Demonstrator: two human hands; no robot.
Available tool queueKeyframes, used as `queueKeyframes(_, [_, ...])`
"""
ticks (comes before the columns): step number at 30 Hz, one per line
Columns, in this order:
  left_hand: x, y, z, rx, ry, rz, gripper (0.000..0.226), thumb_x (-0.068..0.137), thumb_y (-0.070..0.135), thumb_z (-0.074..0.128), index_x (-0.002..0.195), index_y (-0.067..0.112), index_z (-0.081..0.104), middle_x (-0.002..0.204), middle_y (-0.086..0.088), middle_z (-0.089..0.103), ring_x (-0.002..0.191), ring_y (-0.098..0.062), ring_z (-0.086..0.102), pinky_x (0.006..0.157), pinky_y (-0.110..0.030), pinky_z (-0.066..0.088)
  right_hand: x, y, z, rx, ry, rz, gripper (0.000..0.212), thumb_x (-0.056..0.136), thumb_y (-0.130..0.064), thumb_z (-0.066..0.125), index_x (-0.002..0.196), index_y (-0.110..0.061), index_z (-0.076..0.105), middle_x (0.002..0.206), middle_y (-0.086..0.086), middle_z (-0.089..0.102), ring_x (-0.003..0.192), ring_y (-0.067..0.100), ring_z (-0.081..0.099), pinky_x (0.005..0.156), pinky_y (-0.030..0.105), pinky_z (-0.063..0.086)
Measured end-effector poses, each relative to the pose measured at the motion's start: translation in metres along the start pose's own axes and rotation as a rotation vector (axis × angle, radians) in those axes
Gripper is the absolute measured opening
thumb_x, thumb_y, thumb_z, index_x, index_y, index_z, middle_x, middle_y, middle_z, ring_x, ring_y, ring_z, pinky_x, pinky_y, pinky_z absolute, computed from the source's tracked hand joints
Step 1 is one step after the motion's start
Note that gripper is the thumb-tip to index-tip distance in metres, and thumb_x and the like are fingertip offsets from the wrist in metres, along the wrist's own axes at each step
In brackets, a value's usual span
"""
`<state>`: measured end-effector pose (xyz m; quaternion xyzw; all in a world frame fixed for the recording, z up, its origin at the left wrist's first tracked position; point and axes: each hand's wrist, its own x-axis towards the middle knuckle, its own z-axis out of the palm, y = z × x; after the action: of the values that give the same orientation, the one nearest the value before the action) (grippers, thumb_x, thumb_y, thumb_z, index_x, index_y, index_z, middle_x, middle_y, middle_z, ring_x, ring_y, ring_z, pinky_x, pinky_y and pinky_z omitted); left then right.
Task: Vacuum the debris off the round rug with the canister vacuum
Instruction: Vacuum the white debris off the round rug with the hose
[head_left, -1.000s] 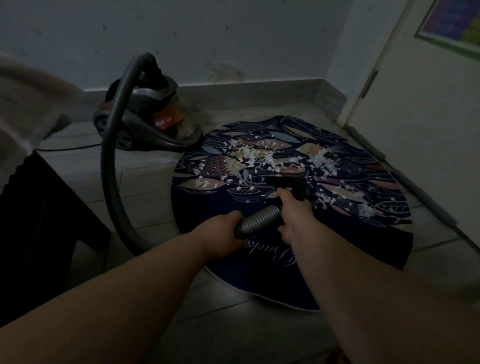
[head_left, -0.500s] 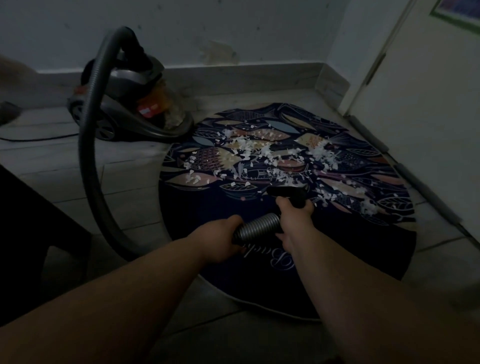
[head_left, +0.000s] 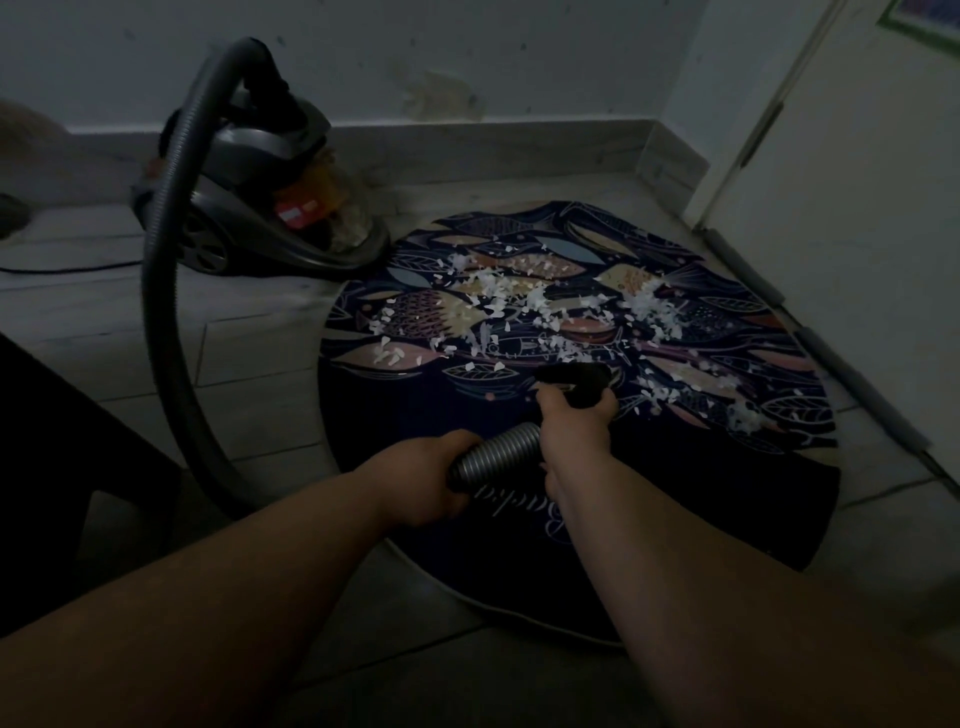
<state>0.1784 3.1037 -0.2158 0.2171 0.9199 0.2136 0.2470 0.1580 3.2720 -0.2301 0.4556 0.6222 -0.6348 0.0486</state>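
Observation:
A round dark rug (head_left: 701, 509) with a leaf pattern lies on the tiled floor. White debris (head_left: 519, 296) is scattered across its far half. The grey canister vacuum (head_left: 270, 208) stands at the rug's far left edge. Its ribbed hose (head_left: 166, 291) arcs up from the canister, down the left side and into my hands. My left hand (head_left: 426, 483) grips the ribbed hose end (head_left: 496, 454). My right hand (head_left: 574, 423) holds the black nozzle handle (head_left: 584, 382), whose tip sits low over the rug just short of the debris.
A dark piece of furniture (head_left: 62, 467) stands at the left. A power cord (head_left: 67, 268) runs along the floor at far left. The wall and skirting (head_left: 493, 150) close the back. A white door (head_left: 872, 234) with a draught strip stands to the right.
The view has swung slightly, so the vacuum and rug sit further right in frame than half a second ago. Both hands keep the same grip, and the nozzle stays at the debris edge.

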Motion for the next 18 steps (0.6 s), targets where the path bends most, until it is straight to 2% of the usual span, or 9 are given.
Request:
queueKeyframes(9, [0.001, -0.005, 0.006, 0.013, -0.014, -0.028, 0.067, 0.083, 0.030, 0.067, 0.141, 0.028, 0.034, 0.130, -0.003, 0.056, 0.116, -0.021, 0.055, 0.098, -0.028, 0.043, 0.001, 0.003, 0.003, -0.017, -0.072, 0.031, 0.083, 0.093, -0.036, 0.060, 0.152, -0.045, 0.002, 0.146, 0.012, 0.042, 0.115, 0.036, 0.052, 0.095, 0.052, 0.049])
queueKeyframes(15, [-0.002, -0.013, 0.003, 0.010, 0.020, -0.042, 0.069, 0.083, 0.033, 0.067, 0.142, 0.028, 0.032, 0.131, -0.003, 0.055, 0.117, -0.021, 0.054, 0.096, -0.026, 0.042, 0.005, -0.002, 0.016, -0.042, -0.122, 0.005, 0.083, 0.094, -0.034, 0.060, 0.152, -0.045, 0.001, 0.139, 0.013, 0.046, 0.089, 0.030, 0.059, 0.067, 0.041, 0.053])
queueKeyframes(16, [-0.003, -0.015, 0.001, 0.007, 0.026, -0.044, 0.068, 0.083, 0.033, 0.067, 0.142, 0.028, 0.032, 0.131, -0.003, 0.055, 0.117, -0.020, 0.054, 0.095, -0.025, 0.042, 0.005, -0.002, 0.019, -0.042, -0.131, 0.004, 0.083, 0.093, -0.034, 0.060, 0.151, -0.045, 0.002, 0.138, 0.012, 0.047, 0.089, 0.030, 0.059, 0.068, 0.041, 0.054])
queueKeyframes(18, [-0.007, -0.018, -0.001, 0.003, 0.035, -0.054, 0.067, 0.084, 0.032, 0.066, 0.142, 0.029, 0.033, 0.130, -0.003, 0.056, 0.116, -0.020, 0.055, 0.093, -0.024, 0.042, 0.005, -0.002, 0.026, -0.052, -0.137, 0.002, 0.083, 0.093, -0.034, 0.060, 0.151, -0.047, 0.002, 0.140, 0.012, 0.046, 0.098, 0.033, 0.059, 0.081, 0.048, 0.055])
